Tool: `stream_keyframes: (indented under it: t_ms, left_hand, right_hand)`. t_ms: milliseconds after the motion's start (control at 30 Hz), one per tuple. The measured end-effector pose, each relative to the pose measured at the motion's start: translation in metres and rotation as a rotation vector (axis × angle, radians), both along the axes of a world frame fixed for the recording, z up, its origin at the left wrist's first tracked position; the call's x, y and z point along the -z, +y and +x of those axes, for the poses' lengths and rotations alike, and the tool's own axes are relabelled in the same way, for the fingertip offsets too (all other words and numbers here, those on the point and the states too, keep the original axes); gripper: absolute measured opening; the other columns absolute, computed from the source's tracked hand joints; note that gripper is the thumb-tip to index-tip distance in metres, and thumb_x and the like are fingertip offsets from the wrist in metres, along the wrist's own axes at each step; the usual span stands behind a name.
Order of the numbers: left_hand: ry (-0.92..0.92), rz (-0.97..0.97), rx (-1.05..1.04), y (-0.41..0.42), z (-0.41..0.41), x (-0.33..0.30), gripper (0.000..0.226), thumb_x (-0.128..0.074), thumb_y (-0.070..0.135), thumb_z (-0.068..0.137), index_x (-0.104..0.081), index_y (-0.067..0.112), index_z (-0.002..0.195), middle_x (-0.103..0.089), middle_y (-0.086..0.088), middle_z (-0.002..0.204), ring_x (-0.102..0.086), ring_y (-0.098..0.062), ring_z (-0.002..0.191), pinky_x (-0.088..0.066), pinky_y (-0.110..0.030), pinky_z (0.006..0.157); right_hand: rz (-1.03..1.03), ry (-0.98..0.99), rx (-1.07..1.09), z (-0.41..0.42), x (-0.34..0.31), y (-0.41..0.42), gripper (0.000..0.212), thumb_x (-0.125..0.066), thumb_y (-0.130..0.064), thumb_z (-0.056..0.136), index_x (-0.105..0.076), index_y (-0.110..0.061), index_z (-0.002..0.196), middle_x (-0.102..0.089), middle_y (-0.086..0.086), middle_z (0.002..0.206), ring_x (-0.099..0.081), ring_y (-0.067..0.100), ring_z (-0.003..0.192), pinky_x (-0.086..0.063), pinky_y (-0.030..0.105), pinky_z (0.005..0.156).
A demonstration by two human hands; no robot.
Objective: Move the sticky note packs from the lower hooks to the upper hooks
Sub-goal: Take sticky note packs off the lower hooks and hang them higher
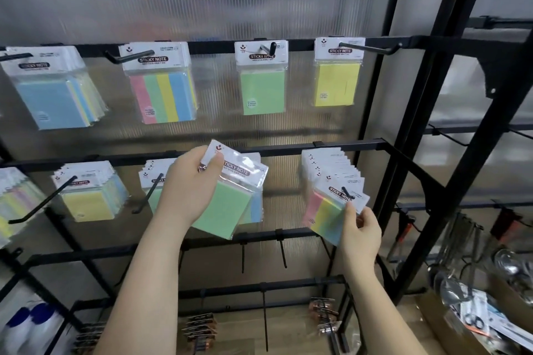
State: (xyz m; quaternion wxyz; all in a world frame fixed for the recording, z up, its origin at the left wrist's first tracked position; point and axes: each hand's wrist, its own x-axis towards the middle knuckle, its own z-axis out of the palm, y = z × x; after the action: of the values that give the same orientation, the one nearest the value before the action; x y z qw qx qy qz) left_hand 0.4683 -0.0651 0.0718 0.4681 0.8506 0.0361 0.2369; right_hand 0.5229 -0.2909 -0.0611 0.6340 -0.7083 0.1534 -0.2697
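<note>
The left hand (189, 187) holds a green sticky note pack (230, 196) in a closed grip, just below the lower rail (288, 150). The right hand (362, 232) pinches a striped pack (331, 210) hanging on a hook (347, 192) under that rail, further right.

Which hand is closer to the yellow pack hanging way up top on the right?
The right hand. It is below the yellow pack, pinching a striped pack. The left hand is farther left, holding a green pack.

green sticky note pack (230, 196) | tilted, off hook | multicolour packs (331, 181) | lower hook
</note>
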Motion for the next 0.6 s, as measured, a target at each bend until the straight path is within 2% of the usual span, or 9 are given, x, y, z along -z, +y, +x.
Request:
stream_keyframes:
  t_ms: [100,200,267,333,433,533,600]
  left_hand:
    - [-0.052,0.000,0.006,-0.002,0.001,-0.006,0.026,-0.045,0.023,0.098,-0.064,0.006,0.089,-0.067,-0.005,0.084,-0.061,-0.025,0.080,-0.041,-0.029,0.062]
    - [-0.088,-0.003,0.022,-0.005,0.002,-0.012,0.023,-0.048,0.023,0.097,-0.063,0.015,0.082,-0.067,0.008,0.079,-0.061,-0.010,0.072,-0.043,-0.024,0.062]
    - [-0.132,0.003,0.039,-0.008,0.003,-0.019,0.023,-0.049,0.023,0.097,-0.062,0.021,0.077,-0.066,0.012,0.077,-0.058,-0.002,0.067,-0.042,-0.018,0.060]
    - [-0.189,0.012,0.064,-0.013,0.003,-0.027,0.020,-0.050,0.024,0.096,-0.063,0.020,0.081,-0.066,0.013,0.080,-0.060,-0.004,0.070,-0.044,-0.022,0.062]
    - [-0.300,-0.008,0.092,-0.018,0.006,-0.042,0.022,-0.051,0.024,0.097,-0.059,0.027,0.077,-0.063,0.015,0.076,-0.057,0.002,0.067,-0.043,-0.019,0.061]
    - [-0.400,-0.045,0.105,-0.024,0.010,-0.062,0.024,-0.052,0.025,0.096,-0.056,0.029,0.073,-0.062,0.012,0.075,-0.056,-0.003,0.066,-0.044,-0.026,0.063]
    - [-0.462,-0.054,0.095,-0.031,0.011,-0.076,0.024,-0.053,0.026,0.095,-0.056,0.030,0.072,-0.062,0.013,0.073,-0.057,0.001,0.064,-0.045,-0.025,0.062]
  right_hand:
    - [-0.051,-0.019,0.068,-0.008,-0.005,0.003,0.024,-0.044,-0.025,0.100,-0.050,-0.010,0.083,-0.051,-0.008,0.069,-0.046,0.003,0.064,-0.033,0.008,0.052]
    - [-0.059,-0.056,0.158,-0.020,-0.012,0.006,0.033,-0.040,-0.037,0.094,-0.043,-0.013,0.072,-0.046,-0.006,0.063,-0.043,0.006,0.059,-0.031,0.009,0.053]
    - [-0.038,-0.098,0.221,-0.025,-0.017,0.007,0.032,-0.036,-0.039,0.086,-0.039,-0.016,0.065,-0.043,-0.005,0.060,-0.042,0.009,0.056,-0.033,0.008,0.054]
    - [-0.035,-0.145,0.258,-0.027,-0.021,0.005,0.034,-0.036,-0.043,0.083,-0.040,-0.015,0.065,-0.043,-0.006,0.058,-0.046,0.007,0.057,-0.033,0.008,0.053]
    - [-0.035,-0.226,0.274,-0.029,-0.024,0.003,0.037,-0.034,-0.050,0.079,-0.039,-0.018,0.062,-0.042,-0.007,0.056,-0.048,-0.006,0.057,-0.034,0.008,0.053]
    - [-0.016,-0.260,0.263,-0.030,-0.028,0.004,0.036,-0.034,-0.052,0.078,-0.038,-0.021,0.060,-0.042,-0.008,0.057,-0.046,-0.005,0.054,-0.034,0.012,0.053]
    - [-0.012,-0.272,0.255,-0.030,-0.031,0.004,0.033,-0.035,-0.053,0.078,-0.038,-0.026,0.060,-0.043,-0.009,0.058,-0.046,-0.004,0.055,-0.033,0.014,0.053]
